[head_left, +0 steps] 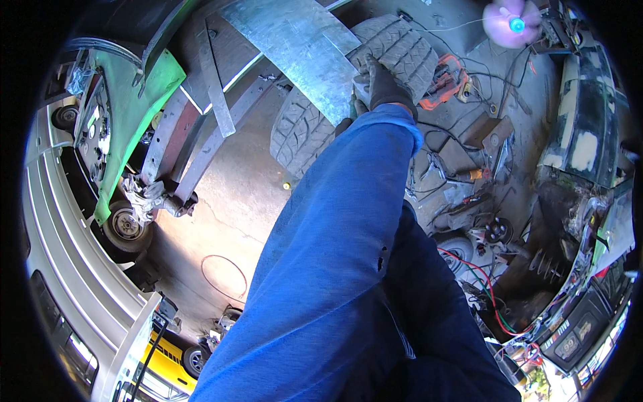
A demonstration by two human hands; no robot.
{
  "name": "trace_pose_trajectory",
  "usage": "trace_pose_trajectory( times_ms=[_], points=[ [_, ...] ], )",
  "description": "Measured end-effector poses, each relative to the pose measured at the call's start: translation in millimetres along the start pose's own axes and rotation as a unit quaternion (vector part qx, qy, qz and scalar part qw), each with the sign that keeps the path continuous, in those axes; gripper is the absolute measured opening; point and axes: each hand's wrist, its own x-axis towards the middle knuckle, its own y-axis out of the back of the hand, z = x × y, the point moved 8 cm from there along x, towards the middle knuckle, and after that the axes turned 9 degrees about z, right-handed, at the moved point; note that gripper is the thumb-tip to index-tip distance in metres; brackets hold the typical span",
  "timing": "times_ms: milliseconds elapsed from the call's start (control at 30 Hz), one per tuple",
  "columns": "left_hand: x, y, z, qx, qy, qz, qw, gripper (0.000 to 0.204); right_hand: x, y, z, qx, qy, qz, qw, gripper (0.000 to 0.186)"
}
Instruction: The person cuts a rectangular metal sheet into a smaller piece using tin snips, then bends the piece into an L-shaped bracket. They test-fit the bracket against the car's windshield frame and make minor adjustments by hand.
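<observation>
My right hand (388, 86), in a dark glove, is closed at the right edge of a shiny metal sheet (295, 47). A greenish piece (353, 106), perhaps part of a tool, shows just below its fingers; I cannot make out what the grip holds. The sheet lies across two worn tyres, one (402, 43) beyond my hand and the other (301, 130) nearer on the left. Of my left hand (343, 126) only a small dark gloved bit shows at the sheet's lower corner. The blue sleeve (335, 221) hides the rest of it.
A green car panel (137, 100) and steel beams (214, 144) stand on the left. An orange tool case (445, 82), cables and scrap parts lie to the right. A fan (514, 23) spins at the far right. A wire loop (224, 276) lies on the floor.
</observation>
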Motion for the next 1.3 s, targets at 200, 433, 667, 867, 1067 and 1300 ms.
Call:
trace_pose_trajectory(
  times_ms=[200,433,667,867,1067,1300],
  points=[
    [-19.8,7.2,-6.0,-0.372,0.065,0.007,0.926,0.064,4.5,-0.1,-0.2,0.005,-0.007,0.012,1.0,0.04],
    [-12.0,7.8,-12.4,-0.465,0.178,0.059,0.865,0.063,10.9,3.4,2.7,0.011,-0.021,0.039,0.999,0.04],
    [-17.6,3.5,-36.3,-0.365,0.373,0.269,0.809,0.064,21.0,18.7,7.9,0.046,-0.071,0.082,0.993,0.041],
    [-25.9,10.4,-30.1,-0.433,0.214,0.06,0.873,0.089,18.0,49.6,4.3,-0.117,-0.143,0.13,0.974,0.046],
    [-40.2,17.6,-36.2,-0.4,0.185,0.046,0.896,0.077,0.3,77.9,10.6,-0.097,-0.236,0.127,0.958,0.055],
    [-37.6,14.7,-33.4,-0.402,0.178,0.046,0.897,0.105,-4.1,97.5,25.4,-0.084,-0.228,0.124,0.962,0.057]
  ],
)
